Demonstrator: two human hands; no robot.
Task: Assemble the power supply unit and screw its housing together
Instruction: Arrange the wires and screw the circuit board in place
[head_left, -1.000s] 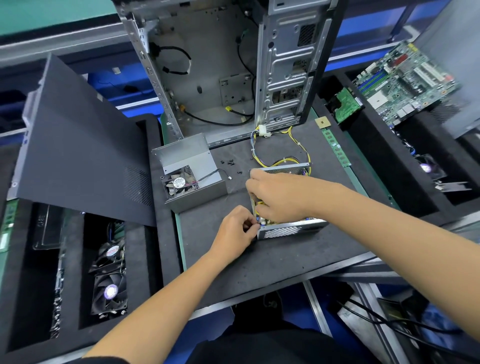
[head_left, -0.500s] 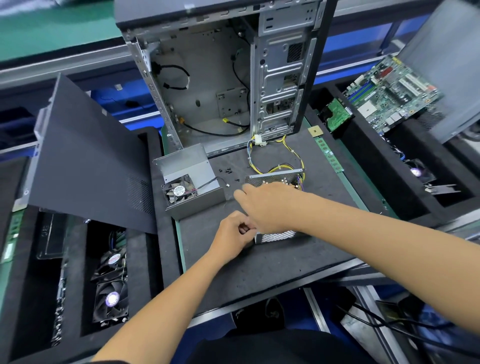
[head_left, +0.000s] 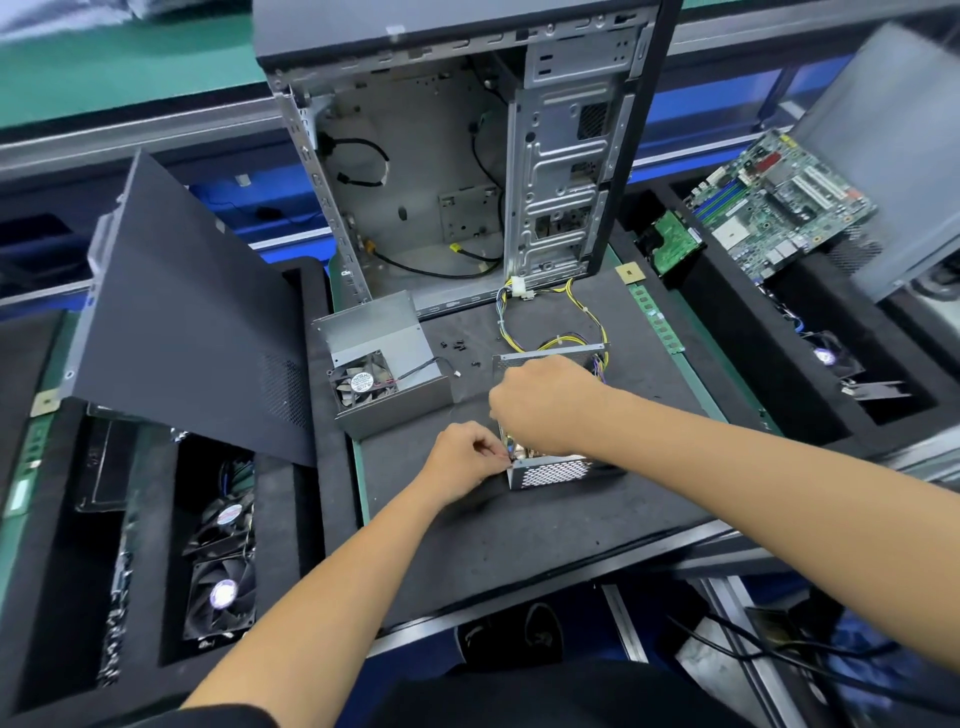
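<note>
The open power supply base (head_left: 553, 473), a grey metal box with a perforated front wall, lies on the black mat (head_left: 519, 530). My right hand (head_left: 545, 402) reaches down into it from above and hides most of its inside; what its fingers hold is hidden. My left hand (head_left: 465, 457) pinches something small at the box's near left corner. Yellow and coloured cables (head_left: 576, 325) run from the box toward the case. The power supply cover (head_left: 384, 364) with its fan (head_left: 362, 384) stands to the left. Small black screws (head_left: 457, 345) lie between cover and box.
An open computer case (head_left: 452, 171) stands behind the mat. A dark side panel (head_left: 182, 332) leans at the left over foam trays with fans (head_left: 223, 587). A motherboard (head_left: 779, 202), a hard drive (head_left: 672, 247) and RAM sticks (head_left: 657, 317) are at the right.
The view has tilted up and drawn back a little. My right hand shifted slightly along the box's left side, and my left hand stayed pinching at the near left corner.
</note>
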